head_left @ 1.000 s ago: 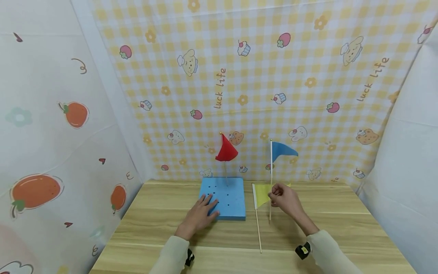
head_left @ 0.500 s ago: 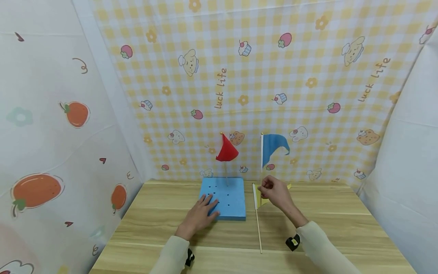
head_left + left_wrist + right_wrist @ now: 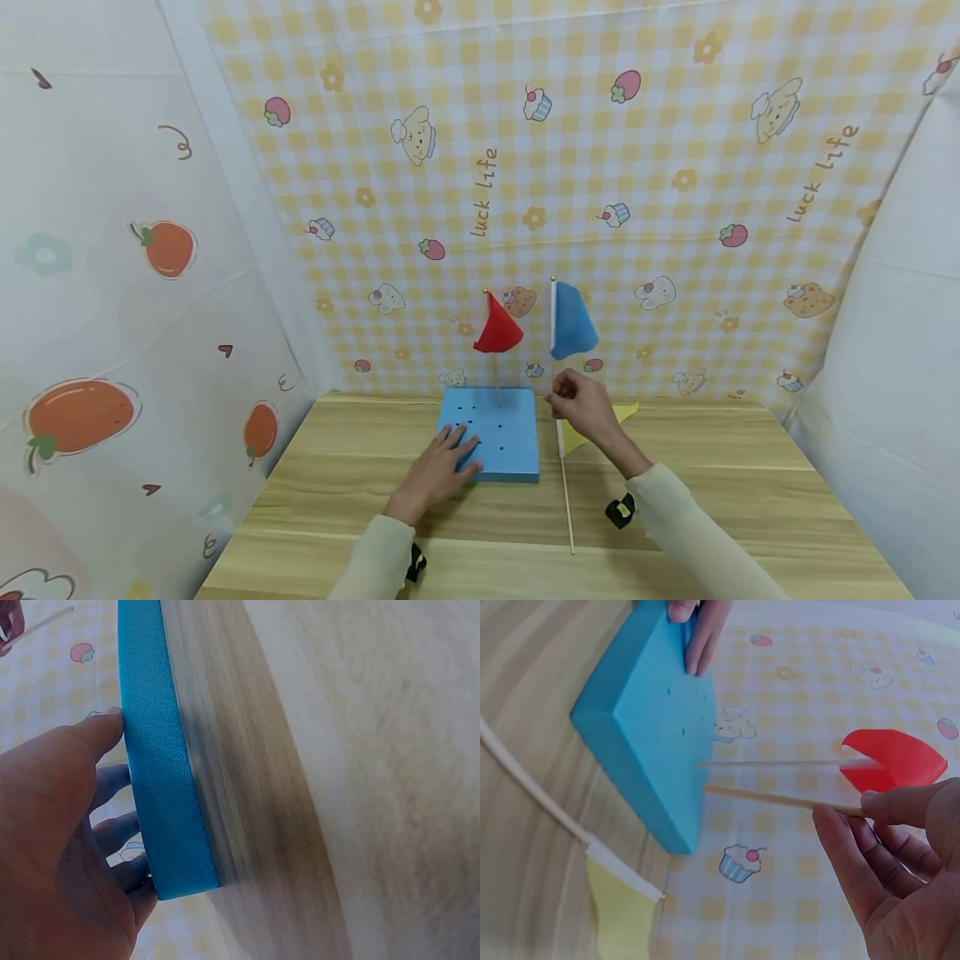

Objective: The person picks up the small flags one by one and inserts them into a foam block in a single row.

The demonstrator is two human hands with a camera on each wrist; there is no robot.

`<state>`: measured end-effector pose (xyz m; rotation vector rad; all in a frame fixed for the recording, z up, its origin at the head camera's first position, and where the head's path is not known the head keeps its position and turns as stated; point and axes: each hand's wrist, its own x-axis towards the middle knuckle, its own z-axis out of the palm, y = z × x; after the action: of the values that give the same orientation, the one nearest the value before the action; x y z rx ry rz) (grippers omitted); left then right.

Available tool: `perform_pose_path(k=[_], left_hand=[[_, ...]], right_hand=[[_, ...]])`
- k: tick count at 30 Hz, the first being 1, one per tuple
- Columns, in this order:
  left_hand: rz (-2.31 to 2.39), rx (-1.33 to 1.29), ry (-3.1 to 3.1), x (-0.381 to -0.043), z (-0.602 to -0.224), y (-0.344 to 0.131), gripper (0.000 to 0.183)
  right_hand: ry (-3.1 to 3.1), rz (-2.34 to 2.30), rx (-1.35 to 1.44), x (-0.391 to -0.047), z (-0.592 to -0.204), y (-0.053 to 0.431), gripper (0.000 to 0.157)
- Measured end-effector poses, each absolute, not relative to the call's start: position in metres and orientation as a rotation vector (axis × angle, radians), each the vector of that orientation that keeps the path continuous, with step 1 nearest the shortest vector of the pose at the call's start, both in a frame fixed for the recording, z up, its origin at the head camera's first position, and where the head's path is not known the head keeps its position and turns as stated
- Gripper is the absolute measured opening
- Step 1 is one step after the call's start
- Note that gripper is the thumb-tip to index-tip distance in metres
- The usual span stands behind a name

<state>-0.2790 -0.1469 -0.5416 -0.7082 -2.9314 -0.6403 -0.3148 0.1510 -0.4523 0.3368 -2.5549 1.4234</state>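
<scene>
A blue foam block (image 3: 517, 458) with small holes lies on the table, and my left hand (image 3: 435, 475) rests on its left part with fingers spread. From the block's back edge rises a red flag (image 3: 498, 327) on a thin stick. My right hand (image 3: 588, 408) pinches the stick of a blue flag (image 3: 572, 321) between thumb and fingers, holding it upright to the right of the block. In the right wrist view the bare lower end of this stick (image 3: 772, 798) is near the block's top face; whether they touch I cannot tell. Beneath my right hand lies a yellow flag (image 3: 576, 437).
The yellow flag's stick (image 3: 567, 508) points toward me on the wooden table (image 3: 720, 467). A checked, printed cloth (image 3: 480, 192) hangs behind the table. White cloth walls (image 3: 892, 350) stand at both sides.
My right hand has moved left and farther back with the blue flag, from over the yellow flag toward the block. The left hand and the red flag have stayed in place.
</scene>
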Motion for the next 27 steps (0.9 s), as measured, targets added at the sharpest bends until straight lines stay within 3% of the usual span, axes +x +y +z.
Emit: perform_pose_path(k=[27], left_hand=[[-0.632,-0.698,-2.962,-0.278,-0.537,-0.146,0.057]], right_hand=[[-2.502,1.354,0.526,-0.336,-0.436,0.096,0.011]])
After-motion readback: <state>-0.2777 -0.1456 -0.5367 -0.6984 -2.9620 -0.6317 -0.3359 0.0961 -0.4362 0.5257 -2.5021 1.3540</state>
